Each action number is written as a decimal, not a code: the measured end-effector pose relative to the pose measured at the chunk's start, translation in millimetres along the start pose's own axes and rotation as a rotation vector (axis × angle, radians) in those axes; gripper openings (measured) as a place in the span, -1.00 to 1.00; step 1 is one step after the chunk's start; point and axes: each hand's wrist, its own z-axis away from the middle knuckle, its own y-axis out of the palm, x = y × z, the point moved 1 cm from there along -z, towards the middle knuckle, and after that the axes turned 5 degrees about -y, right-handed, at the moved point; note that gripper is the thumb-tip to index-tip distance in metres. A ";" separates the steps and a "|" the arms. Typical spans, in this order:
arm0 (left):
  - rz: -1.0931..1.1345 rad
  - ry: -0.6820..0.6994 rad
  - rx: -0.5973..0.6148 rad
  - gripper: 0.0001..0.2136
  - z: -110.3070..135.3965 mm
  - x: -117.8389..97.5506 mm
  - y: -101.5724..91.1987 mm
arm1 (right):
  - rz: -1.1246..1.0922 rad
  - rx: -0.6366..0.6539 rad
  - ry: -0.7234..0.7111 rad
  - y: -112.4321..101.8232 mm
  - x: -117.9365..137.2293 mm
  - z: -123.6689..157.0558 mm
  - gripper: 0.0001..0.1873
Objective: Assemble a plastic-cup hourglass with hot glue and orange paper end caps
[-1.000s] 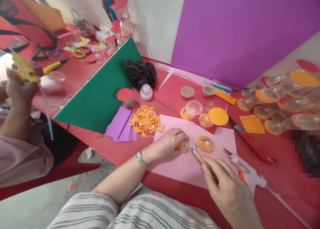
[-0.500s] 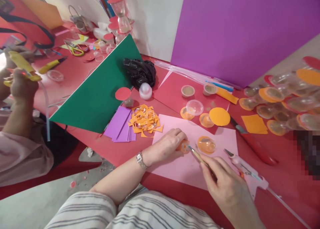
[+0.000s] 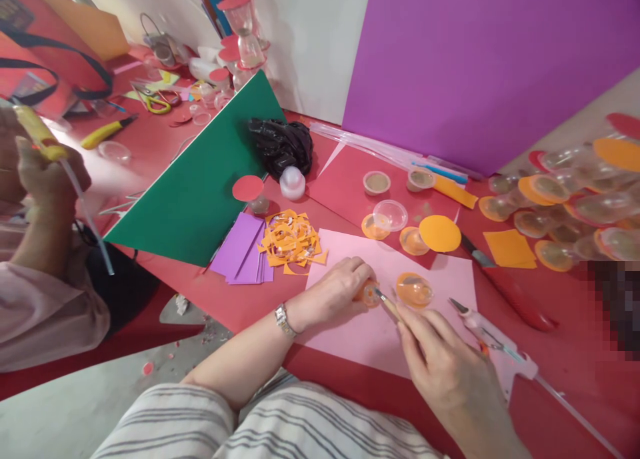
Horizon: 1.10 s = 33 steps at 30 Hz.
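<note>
My left hand [image 3: 345,282] steadies a small clear plastic cup with orange paper [image 3: 371,293] on the pink sheet [image 3: 350,339]. Its fingers are closed round the cup and partly hide it. In my right hand [image 3: 445,352] is a slim tool with a wooden handle and metal neck [image 3: 393,305], perhaps a brush. Its tip meets the top of the cup; the exact tip is too small to make out. Just right of it lies another clear cup on an orange disc [image 3: 415,290]. A glue gun [image 3: 495,345] rests beside my right hand.
Orange paper scraps [image 3: 293,239] and purple cards [image 3: 243,249] lie left. Behind stand sand-filled cups [image 3: 377,183] and a black plastic bag [image 3: 283,145]. Red-handled scissors [image 3: 520,299] and stacked cup pieces [image 3: 565,205] are right. A green board [image 3: 200,192] separates a co-worker's hand [image 3: 53,179].
My hands stay nearly in place, with the tool's tip still at the cup. At the left, the co-worker's hand and yellow glue gun have turned and shifted; the view has moved slightly.
</note>
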 end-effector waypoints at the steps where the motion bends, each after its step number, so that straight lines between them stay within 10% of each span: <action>1: -0.003 0.000 -0.004 -0.78 0.0 -0.1 -0.2 | 0.033 -0.009 -0.010 -0.5 1.2 1.2 -0.68; 33: -0.038 -0.031 0.057 -0.72 -0.4 -5.3 -5.0 | -0.246 0.036 0.115 2.8 -8.3 14.1 -0.76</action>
